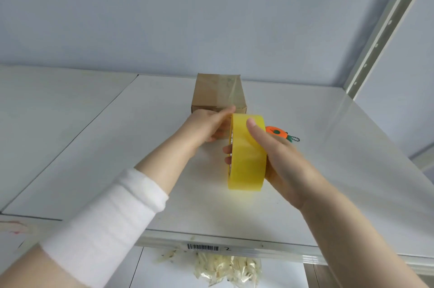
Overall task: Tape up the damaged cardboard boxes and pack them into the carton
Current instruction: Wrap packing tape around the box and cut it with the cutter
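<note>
- White knitted sleeve (105,224) covered the left forearm, closest to view.
- Right hand (279,160) gripped one yellow roll of adhesive tape (246,158), thumb over its band.
- Left hand (206,126) touched the roll's top edge; whether it pinched tape was unclear.
- One brown cardboard box (218,92) sat on the white shelf (141,146), partly hidden behind that hand.
- One orange carrot-shaped charm (277,132) lay just behind the right hand.

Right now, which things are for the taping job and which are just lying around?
For the job: yellow tape roll, held by the right hand; left hand at its edge; cardboard box.
Lying about: orange keychain toy; barcode label; plastic wrappers below.
</note>
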A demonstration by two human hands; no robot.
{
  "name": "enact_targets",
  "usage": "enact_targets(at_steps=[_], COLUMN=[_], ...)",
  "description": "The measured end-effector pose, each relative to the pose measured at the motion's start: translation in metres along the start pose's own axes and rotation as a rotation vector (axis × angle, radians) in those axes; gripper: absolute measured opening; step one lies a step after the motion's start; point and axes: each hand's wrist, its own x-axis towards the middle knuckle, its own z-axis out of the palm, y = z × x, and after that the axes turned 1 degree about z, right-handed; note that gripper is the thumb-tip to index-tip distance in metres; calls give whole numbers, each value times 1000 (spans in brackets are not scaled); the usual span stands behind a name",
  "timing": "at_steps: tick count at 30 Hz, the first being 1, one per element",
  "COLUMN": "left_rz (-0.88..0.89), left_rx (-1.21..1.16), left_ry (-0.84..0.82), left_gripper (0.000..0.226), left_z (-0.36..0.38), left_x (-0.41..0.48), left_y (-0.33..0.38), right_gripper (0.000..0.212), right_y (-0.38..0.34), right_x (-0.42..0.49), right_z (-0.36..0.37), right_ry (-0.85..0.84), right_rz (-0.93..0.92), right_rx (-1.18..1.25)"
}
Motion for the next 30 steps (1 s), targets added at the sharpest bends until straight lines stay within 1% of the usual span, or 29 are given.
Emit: enact_targets(at_steps=[2, 3, 4, 5, 6, 7, 8, 9, 10, 12, 13, 14, 15, 17, 18, 19, 20, 23, 26, 30], left_rz=[-48, -63, -75, -85, -93, -98, -100, -99, -98, -96, -97, -102, -108, -110, -108, -104, -100, -91, -87, -81], left_rx=[-66, -85, -99, -114, -132, -152, -170, -185, -197, -208, -209, -209, -211, -218, -225, -232, -236, -251, -272, -286], left_ry=[-24, -30, -31, -28, -27, -30, -38, -45, -50, -55, -57, -58, -59, -74, -82, -86, -89, -98, -107, -122], left_gripper=[35, 32, 29, 26, 24, 22, 20, 18, 15, 12, 11, 11, 11, 10, 10, 9, 8, 5, 7, 6], left_z=[1, 2, 2, 1, 1, 2, 2, 2, 3, 3, 3, 3, 2, 1, 1, 1, 1, 1, 1, 0], left_x=[4, 6, 8, 10, 12, 13, 14, 15, 16, 18, 19, 19, 20, 22, 23, 24, 24, 26, 27, 28], left_y=[0, 0, 0, 0, -1, -1, -2, -3, -4, -4, -4, -4, -4, -4, -4, -4, -5, -6, -6, -7], right_gripper=[71, 74, 71, 64, 55, 45, 41, 43, 48, 48, 45, 41, 35, 20, 17, 18, 20, 22, 19, 22], right_y=[-4, -5, -5, -4, -2, 3, 8, 12, 16, 21, 22, 21, 21, 18, 15, 10, 4, -17, -32, -38], right_x=[5, 11, 19, 28, 39, 51, 62, 71, 79, 90, 94, 97, 98, 94, 90, 86, 83, 78, 75, 73], right_z=[-14, -24, -35, -47, -60, -74, -85, -94, -99, -105, -106, -106, -106, -100, -96, -90, -85, -69, -60, -53], right_ry=[-16, 38, 135, 270, 418, 546, 605, 599, 562, 505, 500, 508, 520, 508, 473, 432, 393, 314, 277, 197], right_rz=[53, 68, 69, 44, -8, -61, -73, -33, 39, 149, 155, 122, 50, -128, -222, -311, -393, -584, -606, -590], right_rx=[-71, -116, -171, -269, -434, -650, -864, -1028, -1131, -1236, -1263, -1261, -1203, -896, -736, -631, -594, -699, -781, -916])
